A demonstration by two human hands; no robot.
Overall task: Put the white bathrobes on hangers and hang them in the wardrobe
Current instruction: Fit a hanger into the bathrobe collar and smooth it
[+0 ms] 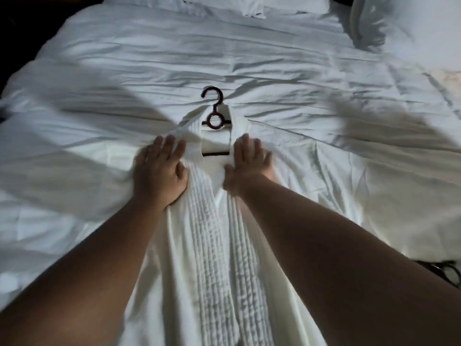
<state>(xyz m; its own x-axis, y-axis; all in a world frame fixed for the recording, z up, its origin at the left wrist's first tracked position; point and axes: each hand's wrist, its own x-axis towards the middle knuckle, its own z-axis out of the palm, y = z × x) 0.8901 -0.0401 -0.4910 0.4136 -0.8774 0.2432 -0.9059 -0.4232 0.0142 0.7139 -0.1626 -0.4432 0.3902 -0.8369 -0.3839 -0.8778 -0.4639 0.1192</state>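
Note:
A white bathrobe point(212, 245) lies face up on the bed with its collar pointing away from me. A dark hanger point(214, 113) sits inside its shoulders; the hook and ring stick out past the collar, and the crossbar shows in the neck opening. My left hand point(159, 168) lies on the robe's left lapel with fingers spread and the thumb tucked against the textured edge. My right hand point(249, 158) lies on the right lapel, fingers stretched forward, thumb at the lapel's inner edge. The two ribbed lapels run down between my forearms.
The bed point(274, 71) is covered by a wrinkled white duvet. Pillows point(294, 6) lie at the far end, with another propped at the far right point(389, 23). Something dark lies at the bed's right edge point(446, 270). The room around is dark.

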